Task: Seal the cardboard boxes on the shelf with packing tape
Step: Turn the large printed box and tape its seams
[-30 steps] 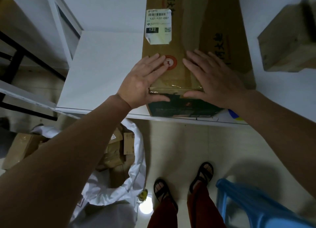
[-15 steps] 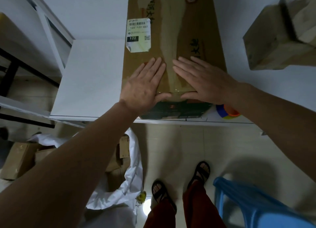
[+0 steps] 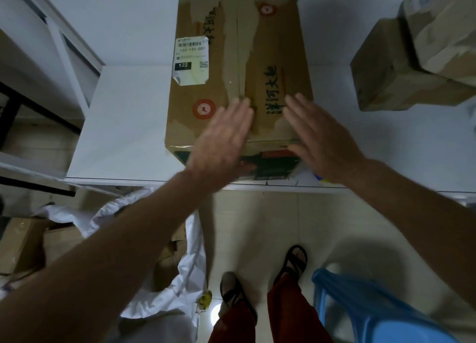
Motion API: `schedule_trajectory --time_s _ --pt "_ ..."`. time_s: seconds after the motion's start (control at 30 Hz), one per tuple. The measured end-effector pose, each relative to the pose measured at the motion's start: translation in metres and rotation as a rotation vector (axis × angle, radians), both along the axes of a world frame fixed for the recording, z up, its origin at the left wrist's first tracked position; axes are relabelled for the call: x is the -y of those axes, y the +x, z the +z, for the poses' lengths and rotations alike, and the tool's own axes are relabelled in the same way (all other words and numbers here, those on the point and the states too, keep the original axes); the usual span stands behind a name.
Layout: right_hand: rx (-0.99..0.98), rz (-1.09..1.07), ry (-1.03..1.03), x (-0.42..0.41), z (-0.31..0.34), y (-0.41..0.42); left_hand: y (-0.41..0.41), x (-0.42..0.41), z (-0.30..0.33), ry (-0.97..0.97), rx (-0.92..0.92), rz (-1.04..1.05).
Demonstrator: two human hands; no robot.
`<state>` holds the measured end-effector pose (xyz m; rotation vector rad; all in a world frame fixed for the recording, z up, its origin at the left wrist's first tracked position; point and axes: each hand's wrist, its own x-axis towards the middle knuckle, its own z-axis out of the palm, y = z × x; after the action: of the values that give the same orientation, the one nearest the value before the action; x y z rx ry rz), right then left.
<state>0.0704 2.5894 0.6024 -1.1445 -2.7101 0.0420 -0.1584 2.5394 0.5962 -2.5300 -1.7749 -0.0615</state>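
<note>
On the white shelf (image 3: 123, 126), toward its front edge, sits the cardboard box (image 3: 231, 67), flaps closed and a glossy strip of packing tape (image 3: 238, 59) running along its centre seam and over the near edge. At the left, the left hand (image 3: 221, 139) is spread flat, fingers straight, over the near end of the seam; it is smeared by motion, so I cannot tell whether the palm touches the cardboard or floats just above it. To do this step well, I judge, each palm should press firmly down the tape and over the front lip, working outward from the seam so no bubbles or lifted edges remain.

Further right, the right hand (image 3: 322, 139) is likewise flat and spread, beside the seam at the box's near corner, holding nothing. Contact there is also unclear. Behind its wrist a small blue and yellow object (image 3: 320, 179) peeks out, too covered to identify; it may be the tape roll. At the far right, two more boxes (image 3: 401, 67) are stacked and cut off by the frame, their seams not legible.
</note>
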Motion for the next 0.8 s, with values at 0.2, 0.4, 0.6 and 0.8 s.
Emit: schedule_trajectory --time_s 0.2,0.4,0.6,0.8 --pt "-0.064 -0.110 -0.069 0.043 -0.020 -0.054 0.002 0.024 -0.019 0.056 0.056 0.060" --pt "-0.032 -0.272 -0.016 0.038 -0.019 -0.026 -0.042 0.044 -0.017 0.051 0.044 0.298" --pt "-0.073 -0.198 -0.092 0.067 -0.013 -0.098 0.001 0.043 -0.008 0.027 0.110 0.361" --pt "-0.051 -0.287 -0.041 0.061 -0.022 -0.069 -0.039 0.054 -0.017 0.034 0.115 0.359"
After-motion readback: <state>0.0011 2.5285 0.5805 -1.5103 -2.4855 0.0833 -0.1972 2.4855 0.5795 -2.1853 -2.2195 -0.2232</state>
